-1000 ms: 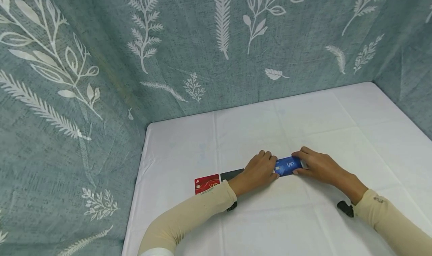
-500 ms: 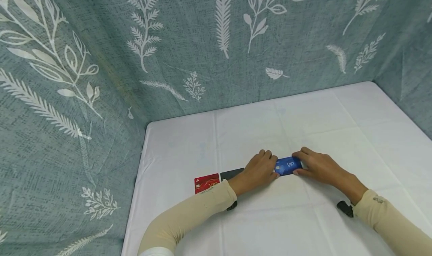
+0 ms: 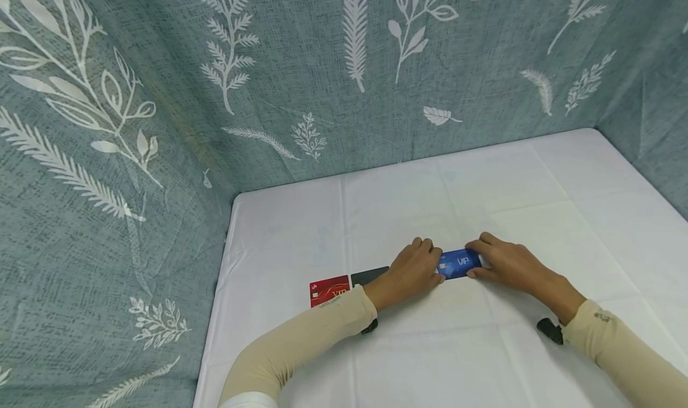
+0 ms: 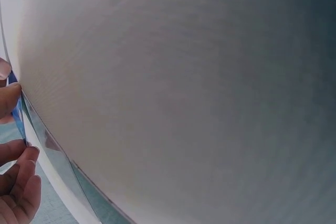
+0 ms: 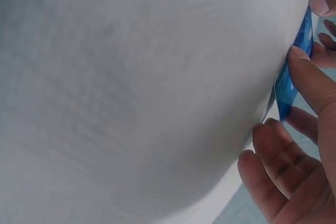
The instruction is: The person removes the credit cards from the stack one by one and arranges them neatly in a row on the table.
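A blue card (image 3: 458, 263) with VIP lettering and a chip lies between both hands on the white table. My left hand (image 3: 411, 275) grips its left end, thumb on the near edge and fingers on the far edge. At the other end, my right hand (image 3: 507, 266) pinches the card the same way. In the right wrist view, the blue card (image 5: 286, 87) shows between thumb and finger. Just left of my left hand is a dark card (image 3: 368, 276), partly covered by that hand. Beside it lies a red VIP card (image 3: 329, 291), its lower part hidden by the sleeve.
The white cloth-covered table (image 3: 301, 229) reaches back to a grey-green leaf-patterned curtain (image 3: 301, 67). More curtain hangs at the left and right sides. A black wrist device (image 3: 550, 331) shows under the right wrist, near the tabletop.
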Demonstrator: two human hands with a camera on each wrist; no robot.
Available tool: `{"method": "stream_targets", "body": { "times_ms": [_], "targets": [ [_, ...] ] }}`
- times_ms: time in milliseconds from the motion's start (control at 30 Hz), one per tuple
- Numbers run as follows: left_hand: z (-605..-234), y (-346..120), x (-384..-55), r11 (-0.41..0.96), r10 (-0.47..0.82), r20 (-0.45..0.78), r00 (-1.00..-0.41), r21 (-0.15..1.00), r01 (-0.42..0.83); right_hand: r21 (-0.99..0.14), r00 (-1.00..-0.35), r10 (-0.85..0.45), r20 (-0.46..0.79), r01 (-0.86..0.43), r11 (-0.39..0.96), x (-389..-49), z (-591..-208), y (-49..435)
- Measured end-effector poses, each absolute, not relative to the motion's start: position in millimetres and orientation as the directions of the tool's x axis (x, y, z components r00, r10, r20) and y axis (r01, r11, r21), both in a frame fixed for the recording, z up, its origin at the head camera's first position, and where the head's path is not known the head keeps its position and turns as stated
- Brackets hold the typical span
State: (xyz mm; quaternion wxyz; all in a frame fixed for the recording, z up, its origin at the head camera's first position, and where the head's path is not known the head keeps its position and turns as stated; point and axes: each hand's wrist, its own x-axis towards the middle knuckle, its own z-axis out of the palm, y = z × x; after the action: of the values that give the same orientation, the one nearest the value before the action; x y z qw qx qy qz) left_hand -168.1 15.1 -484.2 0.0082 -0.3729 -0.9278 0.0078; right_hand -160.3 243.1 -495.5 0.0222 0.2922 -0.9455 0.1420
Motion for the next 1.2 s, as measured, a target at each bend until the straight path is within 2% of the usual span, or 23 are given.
{"method": "stream_targets", "body": {
  "times_ms": [767, 1200],
  "targets": [
    [-484.6, 15.7, -169.5, 0.721, 0.693, -0.029, -0.72, -0.003, 0.693, -0.267, -0.828, -0.557, 0.067, -0.552, 0.79, -164.3, -494.7, 243.8],
    [-484.8, 15.1, -168.3, 0.718, 0.696, -0.011, -0.718, 0.011, 0.696, -0.263, -0.821, -0.565, 0.083, -0.565, 0.782, -164.4, -496.0, 245.0]
  ]
}}
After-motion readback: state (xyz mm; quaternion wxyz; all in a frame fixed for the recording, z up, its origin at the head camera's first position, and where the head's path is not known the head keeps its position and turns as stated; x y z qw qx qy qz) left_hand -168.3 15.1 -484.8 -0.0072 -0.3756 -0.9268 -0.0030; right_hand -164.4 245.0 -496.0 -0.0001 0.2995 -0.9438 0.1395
